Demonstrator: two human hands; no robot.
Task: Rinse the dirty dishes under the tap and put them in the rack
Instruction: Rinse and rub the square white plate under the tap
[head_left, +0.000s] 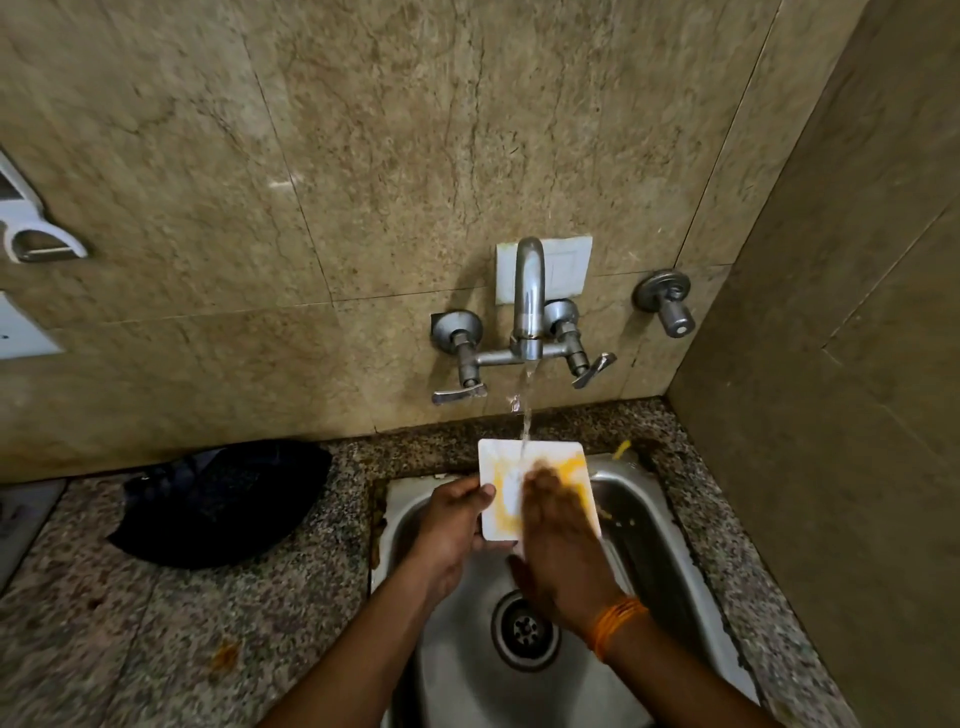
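Step in hand: rinsing. I hold the white square plate smeared with yellow food residue under the stream of water that falls from the curved grey metal tap on the far wall.
Plate position: over the far end of the stainless steel sink, tilted towards me; the stream lands on its far edge, near the middle.
My left hand: grips the plate's left edge, thumb on the face, the other fingers curled behind, out of view.
My right hand: flat on the plate's face, fingers straight and close together, pressed on the yellow smear; blurred, so I judge it is rubbing.
Progress: yellow residue shows across the right and lower left of the face, so I judge the rinse unfinished.
Next move: rub until the face is white, turn the plate to wet its back, then carry it to the rack, which is not in view.
Surroundings: a dark crumpled cloth lies on the speckled granite counter, left of the sink.
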